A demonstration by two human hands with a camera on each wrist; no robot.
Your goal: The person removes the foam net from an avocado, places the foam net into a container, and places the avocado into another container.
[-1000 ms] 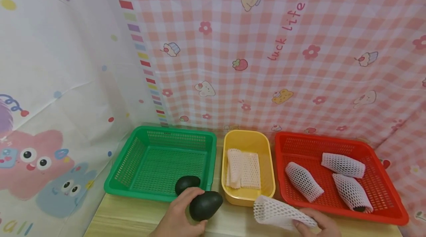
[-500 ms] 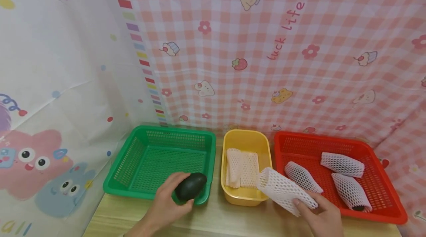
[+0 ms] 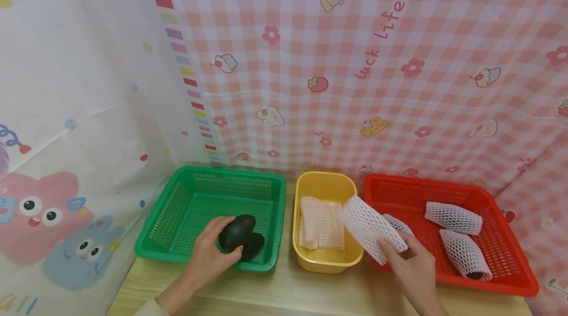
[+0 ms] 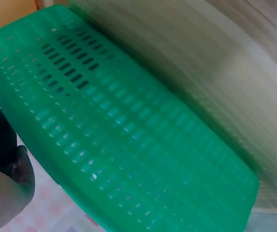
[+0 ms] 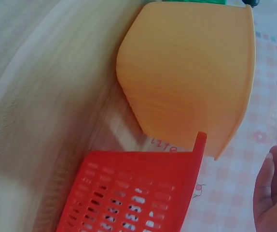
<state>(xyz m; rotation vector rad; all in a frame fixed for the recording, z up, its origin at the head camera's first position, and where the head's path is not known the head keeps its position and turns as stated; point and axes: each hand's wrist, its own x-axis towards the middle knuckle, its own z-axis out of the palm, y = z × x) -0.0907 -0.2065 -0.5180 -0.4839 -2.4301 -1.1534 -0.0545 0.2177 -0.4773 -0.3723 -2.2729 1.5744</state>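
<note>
Left hand gripped smooth oval fruit, by green basket's front right corner, right hand pinched mesh tube, over yellow tub's right edge

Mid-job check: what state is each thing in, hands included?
Left hand: gripping the upper dark fruit.
Upper dark fruit: unwrapped, held at the green basket.
Lower dark fruit: unwrapped, in the green basket.
Right hand: holding the white net sleeve.
White net sleeve: looks empty.
Pale nets: flat, in the yellow bin.
Netted pieces: three, in the red basket, one partly hidden.
</note>
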